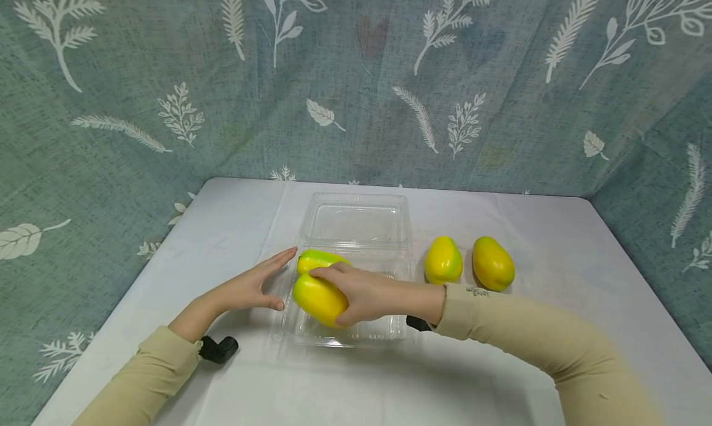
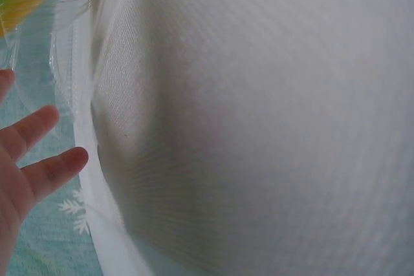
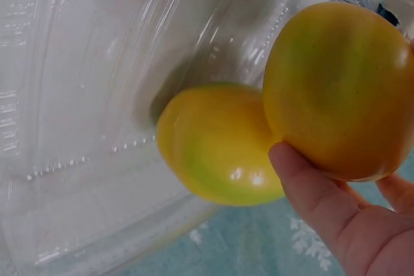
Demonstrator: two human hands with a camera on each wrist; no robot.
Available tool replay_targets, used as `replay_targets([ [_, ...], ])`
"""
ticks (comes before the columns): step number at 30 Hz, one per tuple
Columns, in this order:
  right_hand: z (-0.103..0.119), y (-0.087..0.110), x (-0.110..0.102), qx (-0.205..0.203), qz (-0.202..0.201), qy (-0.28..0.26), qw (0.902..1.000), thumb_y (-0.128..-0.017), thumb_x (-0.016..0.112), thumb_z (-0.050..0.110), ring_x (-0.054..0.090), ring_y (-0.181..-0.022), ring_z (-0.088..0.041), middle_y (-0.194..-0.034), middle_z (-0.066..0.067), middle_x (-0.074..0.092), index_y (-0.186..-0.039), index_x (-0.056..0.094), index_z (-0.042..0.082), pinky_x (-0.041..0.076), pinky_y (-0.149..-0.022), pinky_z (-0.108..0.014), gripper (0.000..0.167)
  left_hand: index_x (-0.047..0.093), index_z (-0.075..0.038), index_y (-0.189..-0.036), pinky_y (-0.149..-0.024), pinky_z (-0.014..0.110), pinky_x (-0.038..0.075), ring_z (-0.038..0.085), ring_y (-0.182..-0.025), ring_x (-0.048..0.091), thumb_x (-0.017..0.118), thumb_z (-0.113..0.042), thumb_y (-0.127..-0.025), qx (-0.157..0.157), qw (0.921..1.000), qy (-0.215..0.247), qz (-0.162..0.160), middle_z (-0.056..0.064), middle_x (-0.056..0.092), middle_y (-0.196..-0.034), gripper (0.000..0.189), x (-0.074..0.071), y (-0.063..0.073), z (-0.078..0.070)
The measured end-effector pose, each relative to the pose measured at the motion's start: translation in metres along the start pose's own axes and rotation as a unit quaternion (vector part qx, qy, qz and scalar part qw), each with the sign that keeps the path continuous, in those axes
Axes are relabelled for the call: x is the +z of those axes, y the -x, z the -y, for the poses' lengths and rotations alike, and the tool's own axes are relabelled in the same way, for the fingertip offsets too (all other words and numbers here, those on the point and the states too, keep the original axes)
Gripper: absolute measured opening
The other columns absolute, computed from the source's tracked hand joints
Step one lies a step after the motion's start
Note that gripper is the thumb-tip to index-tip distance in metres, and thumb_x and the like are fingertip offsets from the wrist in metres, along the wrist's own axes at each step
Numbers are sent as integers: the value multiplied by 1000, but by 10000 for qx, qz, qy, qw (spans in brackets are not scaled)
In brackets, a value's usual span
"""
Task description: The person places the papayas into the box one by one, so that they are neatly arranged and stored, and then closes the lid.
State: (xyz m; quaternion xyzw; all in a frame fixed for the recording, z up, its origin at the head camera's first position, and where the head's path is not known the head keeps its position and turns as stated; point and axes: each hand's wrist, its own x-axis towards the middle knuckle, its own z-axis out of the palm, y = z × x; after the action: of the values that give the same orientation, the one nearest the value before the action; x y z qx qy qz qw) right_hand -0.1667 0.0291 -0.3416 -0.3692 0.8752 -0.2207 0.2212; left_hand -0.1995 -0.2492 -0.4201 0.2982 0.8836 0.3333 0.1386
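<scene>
My right hand (image 1: pixel 364 293) grips a yellow-green mango (image 1: pixel 319 299) over the near left part of a clear plastic box (image 1: pixel 384 336). Behind it, a second mango (image 1: pixel 317 260) lies in the box, partly covered by the held fruit and my fingers. The right wrist view shows the held mango (image 3: pixel 339 92) between thumb and fingers, with the other mango (image 3: pixel 220 147) in the box beside it. My left hand (image 1: pixel 247 287) is spread just left of the box, holding nothing. In the left wrist view its fingers (image 2: pixel 55 172) are apart.
The box's hinged lid (image 1: pixel 356 222) lies folded back, away from me. Two more mangoes, one yellow-green (image 1: pixel 443 260) and one more orange (image 1: pixel 493 263), rest on the white tablecloth (image 1: pixel 556 277) to the right, beyond my right forearm. A patterned green curtain (image 1: pixel 356 86) hangs behind the table.
</scene>
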Motion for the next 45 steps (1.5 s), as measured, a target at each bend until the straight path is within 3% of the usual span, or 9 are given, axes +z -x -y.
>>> replay_targets([
  [5, 1, -5, 4, -60, -19, 3, 10000, -76, 72, 19, 51, -102, -16, -138, -9, 37, -141, 30, 21, 45, -85, -26, 78, 12, -15, -148, -101, 65, 21, 41, -136, 16, 76, -39, -71, 44, 10000, 21, 10, 12, 11, -153, 104, 0, 0, 2],
  [11, 0, -9, 10, -327, -134, 239, 9991, -75, 72, 16, 46, -114, -20, -137, -10, 38, -141, 31, 19, 42, -93, -30, 77, 13, -14, -148, -101, 64, 22, 41, -136, 16, 66, -62, -67, 166, 9999, 31, 11, 13, 12, -153, 108, -1, 0, 3],
  [14, 1, -10, 13, -353, -79, 343, 9988, -76, 71, 16, 42, -118, -21, -138, -8, 37, -141, 30, 21, 41, -95, -31, 78, 13, -15, -148, -100, 65, 22, 41, -136, 16, 63, -67, -65, 161, 9999, 55, 6, 13, 12, -153, 110, -1, 0, 2],
  [23, 2, -11, 21, -457, -4, 845, 9954, -77, 72, 20, 39, -119, -24, -138, -5, 38, -142, 30, 23, 39, -99, -34, 78, 14, -11, -148, -99, 66, 23, 43, -135, 17, 60, -71, -62, 174, 9998, 3, -17, 14, 12, -153, 114, 1, 0, 2],
  [35, 4, -12, 25, -586, -59, 1452, 9877, -76, 72, 21, 41, -114, -22, -136, -3, 39, -141, 30, 22, 41, -94, -30, 77, 14, -10, -147, -99, 66, 23, 44, -135, 17, 57, -73, -62, 195, 9998, -41, -60, 16, 13, -152, 115, 2, 0, 3],
  [45, 3, -13, 24, -490, 15, 1342, 9897, -76, 75, 24, 42, -119, -24, -138, -3, 42, -143, 30, 21, 38, -100, -33, 81, 14, -10, -148, -99, 66, 23, 44, -135, 17, 56, -73, -61, 224, 9997, 12, -43, 16, 12, -152, 115, 2, 0, 2],
])
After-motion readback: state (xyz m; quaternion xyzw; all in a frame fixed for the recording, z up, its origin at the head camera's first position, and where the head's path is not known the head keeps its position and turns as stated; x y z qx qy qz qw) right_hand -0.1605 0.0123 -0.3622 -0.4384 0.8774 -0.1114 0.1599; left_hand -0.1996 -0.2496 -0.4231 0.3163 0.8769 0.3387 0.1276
